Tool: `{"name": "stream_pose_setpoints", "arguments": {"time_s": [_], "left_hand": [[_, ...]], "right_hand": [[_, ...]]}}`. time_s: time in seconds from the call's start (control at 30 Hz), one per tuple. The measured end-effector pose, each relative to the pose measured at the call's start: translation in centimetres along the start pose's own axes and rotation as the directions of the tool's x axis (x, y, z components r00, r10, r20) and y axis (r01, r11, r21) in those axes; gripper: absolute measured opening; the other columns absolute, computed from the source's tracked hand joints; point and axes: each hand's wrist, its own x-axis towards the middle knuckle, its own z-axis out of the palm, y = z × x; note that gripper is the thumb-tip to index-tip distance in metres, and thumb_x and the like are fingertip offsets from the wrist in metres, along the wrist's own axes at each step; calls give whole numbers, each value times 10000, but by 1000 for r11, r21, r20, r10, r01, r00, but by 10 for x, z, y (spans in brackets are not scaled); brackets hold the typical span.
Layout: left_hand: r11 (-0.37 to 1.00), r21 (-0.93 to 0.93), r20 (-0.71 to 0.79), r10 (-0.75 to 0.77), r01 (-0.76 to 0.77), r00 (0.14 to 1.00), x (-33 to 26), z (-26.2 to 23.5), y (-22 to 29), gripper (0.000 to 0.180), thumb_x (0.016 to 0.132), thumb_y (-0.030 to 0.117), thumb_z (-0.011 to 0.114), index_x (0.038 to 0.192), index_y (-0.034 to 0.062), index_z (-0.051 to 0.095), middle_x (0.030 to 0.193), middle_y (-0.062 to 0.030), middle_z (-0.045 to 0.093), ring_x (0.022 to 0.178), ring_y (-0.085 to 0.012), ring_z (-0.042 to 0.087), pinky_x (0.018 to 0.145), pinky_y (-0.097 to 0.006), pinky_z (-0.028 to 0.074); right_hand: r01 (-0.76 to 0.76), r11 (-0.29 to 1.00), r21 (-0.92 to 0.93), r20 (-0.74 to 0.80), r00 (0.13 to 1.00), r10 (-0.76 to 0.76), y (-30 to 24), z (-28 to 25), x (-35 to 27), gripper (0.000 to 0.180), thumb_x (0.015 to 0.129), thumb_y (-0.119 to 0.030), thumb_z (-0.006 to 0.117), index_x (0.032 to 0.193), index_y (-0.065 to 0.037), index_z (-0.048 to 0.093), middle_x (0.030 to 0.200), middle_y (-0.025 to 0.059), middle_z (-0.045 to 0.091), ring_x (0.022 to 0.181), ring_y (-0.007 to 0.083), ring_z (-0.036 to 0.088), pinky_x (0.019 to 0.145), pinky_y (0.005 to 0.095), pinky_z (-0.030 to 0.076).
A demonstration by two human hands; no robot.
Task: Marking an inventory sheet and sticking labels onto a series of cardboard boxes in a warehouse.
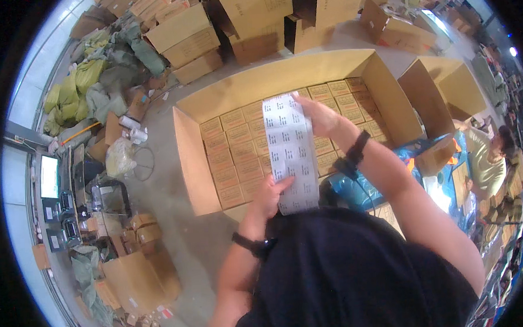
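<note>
A long white sheet of printed labels (291,154) hangs between my two hands, over a large open cardboard box (183,149). My left hand (269,195) grips the sheet near its lower end, with the thumb laid across its face. At the upper right corner, my right hand (320,116) pinches the edge; some of its fingertips are hidden behind the sheet. Rows of small brown cartons (229,156) fill the floor of the large box beneath the sheet. Both wrists wear dark bands.
Another open carton (443,88) stands right of the large box. Beside me at the right is blue plastic wrapping (354,192), and beyond it a person (486,155). Stacked cardboard boxes (185,42) line the far side. Yellow sacks (77,83) and a bright screen (49,176) are at the left.
</note>
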Motion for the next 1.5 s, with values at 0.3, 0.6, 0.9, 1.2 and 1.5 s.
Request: {"name": "stream_pose_setpoints", "arguments": {"time_s": [0.3, 0.6, 0.9, 1.2, 1.5], "left_hand": [[986, -167, 52, -14, 23, 999, -8, -17, -11, 351, 901, 72, 607, 1235, -1, 530, 1113, -115, 645, 965, -242, 652, 848, -389, 550], [926, -295, -306, 141, -235, 942, 16, -20, 34, 393, 988, 268, 503, 1281, 7, 480, 1200, -113, 606, 1101, -243, 600, 962, -428, 481], [823, -130, -298, 499, -552, 814, 29, -12, 52, 432, 1006, 257, 488, 1362, 25, 408, 1304, -85, 528, 1199, -186, 504, 1021, -344, 394], [825, -134, -174, 526, -549, 833, 1, -7, 79, 439, 968, 219, 559, 1349, 49, 419, 1264, -67, 548, 1170, -167, 524, 990, -335, 425], [800, -367, -127, 462, -475, 878, -2, 7, 81, 400, 953, 163, 569, 1318, 49, 452, 1219, -76, 579, 1131, -189, 562, 978, -370, 449]], "right_hand": [[136, 894, -428, -287, 917, -277, -63, 30, 43, 373, 909, -179, 650, 1194, 38, 543, 1087, 116, 651, 971, 191, 645, 829, 333, 537], [90, 879, -469, -158, 970, -184, -75, 56, 9, 356, 893, -137, 658, 1204, -8, 542, 1118, 92, 645, 995, 178, 642, 857, 327, 539], [84, 531, -843, -11, 985, -174, -6, 56, -25, 622, 801, -122, 708, 1352, 6, 449, 1139, 123, 647, 1017, 195, 603, 895, 352, 479], [-58, 564, -824, -95, 995, -37, -9, 59, -49, 303, 828, -166, 706, 1064, 21, 669, 943, 83, 704, 829, 141, 635, 775, 301, 506], [-3, 811, -585, -113, 991, -78, 15, 54, -59, 278, 839, -118, 703, 1082, 9, 660, 967, 56, 703, 842, 131, 642, 802, 285, 508]]}}
